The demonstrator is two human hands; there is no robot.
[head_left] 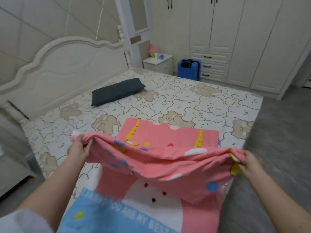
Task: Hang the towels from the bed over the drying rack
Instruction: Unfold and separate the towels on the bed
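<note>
Both hands are closed on the same pink towel, one at each end of a gathered edge. Her left hand has its fingers curled tight around a bunched corner at about 9 o'clock from the towel's middle, and the right hand pinches the opposite corner at 3 o'clock, where a yellow patch of the print shows between the fingers. Between the two grips the cloth sags in a shallow fold, lifted off the bed, while its far part still lies flat on the sheet toward 12 o'clock, showing yellow carrots, blue dots and white blobs on the pink.

Under the lifted edge, toward 6 o'clock, a second towel lies spread on the bed; it has a blue band with white lettering, a white animal figure with dark red dots, and pink around that. Part of it is hidden by the raised cloth.

The bed has a cream sheet printed with bears and rabbits. A dark grey pillow rests on it at 11 o'clock, near the white carved headboard. Past the far corner of the bed, at 12 o'clock, stands a small white nightstand with some small items on top, too blurred to name. Just beside it, at 1 o'clock, a blue suitcase stands upright against the white wardrobe.
</note>
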